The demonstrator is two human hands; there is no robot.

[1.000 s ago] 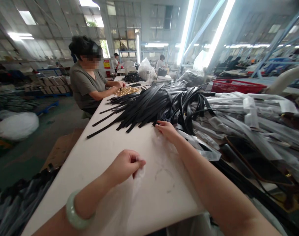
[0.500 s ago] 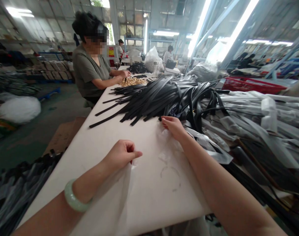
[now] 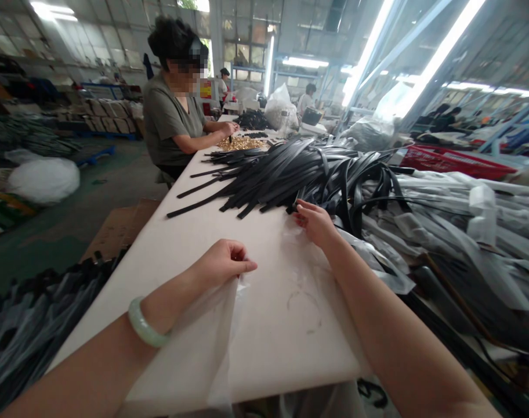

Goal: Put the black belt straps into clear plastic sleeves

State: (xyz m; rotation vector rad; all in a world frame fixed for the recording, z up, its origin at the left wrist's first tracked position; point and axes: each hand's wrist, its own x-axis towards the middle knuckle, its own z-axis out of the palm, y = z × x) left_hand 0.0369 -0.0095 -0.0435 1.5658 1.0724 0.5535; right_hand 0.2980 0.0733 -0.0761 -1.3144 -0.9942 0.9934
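My left hand point(image 3: 225, 258) is closed in a pinch on a thin clear plastic sleeve point(image 3: 230, 342), which hangs down across the table toward me. My right hand point(image 3: 314, 222) reaches to the near edge of a heap of black straps point(image 3: 273, 174). Its thumb and forefinger are closed on the end of a black strap point(image 3: 292, 209). Beneath that hand, more clear film point(image 3: 293, 233) lies on the white tabletop point(image 3: 264, 371). How far the held strap runs back into the heap is hidden.
Plastic-wrapped straps point(image 3: 447, 203) are piled along the right side. A co-worker point(image 3: 173, 116) handles gold-coloured metal pieces point(image 3: 242, 143) at the far left edge. More wrapped black lengths point(image 3: 42, 331) stand at lower left, near a cardboard sheet point(image 3: 120, 229). A red container point(image 3: 456, 161) lies beyond the pile.
The view has turned slightly left, so the scene sits farther right. Both hands keep their grips, with little movement relative to the table.
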